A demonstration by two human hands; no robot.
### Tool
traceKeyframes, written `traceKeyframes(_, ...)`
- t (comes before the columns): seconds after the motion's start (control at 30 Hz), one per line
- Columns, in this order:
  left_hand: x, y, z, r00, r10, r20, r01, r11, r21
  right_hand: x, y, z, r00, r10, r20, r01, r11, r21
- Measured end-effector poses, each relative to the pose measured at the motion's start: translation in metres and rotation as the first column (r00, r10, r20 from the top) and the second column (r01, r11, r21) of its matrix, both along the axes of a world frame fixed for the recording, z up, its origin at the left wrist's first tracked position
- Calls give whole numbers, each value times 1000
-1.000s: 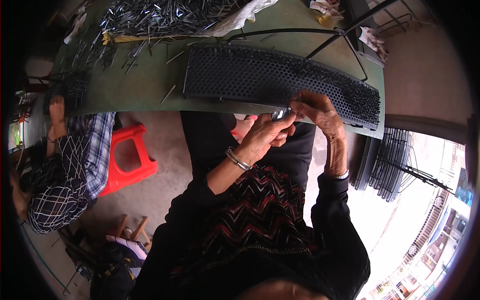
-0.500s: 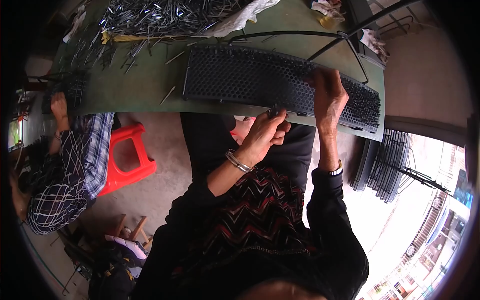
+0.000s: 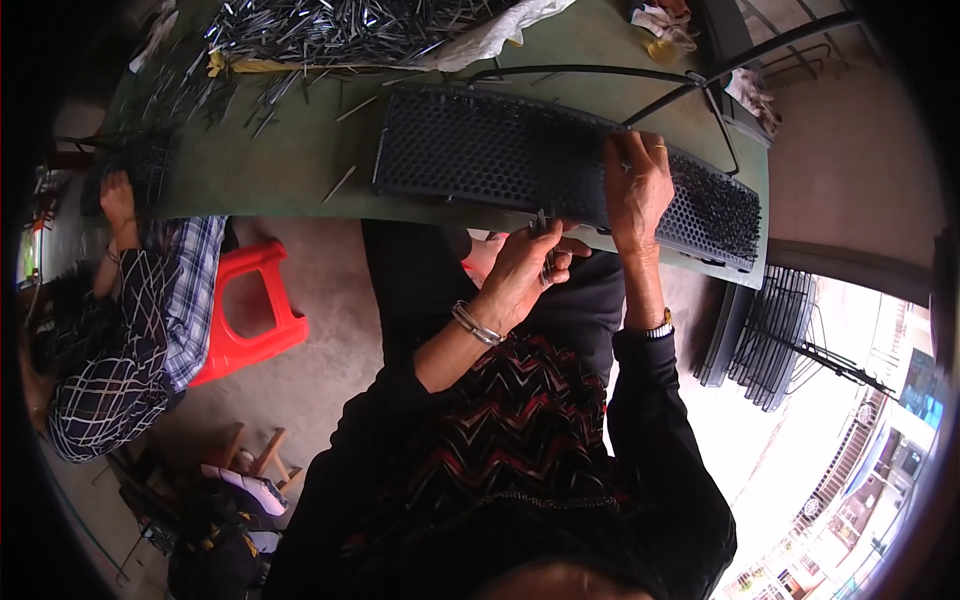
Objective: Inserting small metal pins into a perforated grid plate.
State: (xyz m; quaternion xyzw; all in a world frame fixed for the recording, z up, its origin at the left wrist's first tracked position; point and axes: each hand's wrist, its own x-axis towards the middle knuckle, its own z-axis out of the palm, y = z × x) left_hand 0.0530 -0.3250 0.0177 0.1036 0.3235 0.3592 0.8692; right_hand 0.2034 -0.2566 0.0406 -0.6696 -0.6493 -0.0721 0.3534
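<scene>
Pins point(image 3: 545, 245), a small bundle of thin metal ones, sit pinched in the left hand point(image 3: 525, 270), whose fingers are curled shut around them just off the near edge of the green table point(image 3: 300, 180). Directly beyond that hand, and touching distance from it, lies the black perforated tray point(image 3: 480, 155), a long honeycomb panel whose long axis runs crosswise to the person, from the left hand's far left out past the right hand toward the table's right corner. The right hand point(image 3: 635, 185) rests on the tray, up and to the right of the left hand, palm down with fingers fairly flat and close together; whether a pin is nipped under the fingertips cannot be told. So the right hand is the one on the tray, and the left, holding the supply, is just short of it, the two hands near but apart.

Compared with one second ago, the right hand has left the left hand, where both met at the bundle, and has gone forward onto the tray; half a second ago it was already there, and it has barely shifted since. The left hand has kept its place and its grip.

Far beyond the tray, a heap of loose metal pins point(image 3: 330, 25) lies across the table. To the left, another person's hand point(image 3: 115, 195) works at a second tray.
</scene>
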Motion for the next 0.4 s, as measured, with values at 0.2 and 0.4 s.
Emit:
traceKeyframes(0.2,-5,-2,8,999,-29,-27,29,1000,-2,0,-2,-6,1000,-22,14,22,999,30)
traceKeyframes(0.4,-4,-2,-4,995,-74,74,63,987,146,-2,-7,-4,1000,-24,6,24,1000,-7)
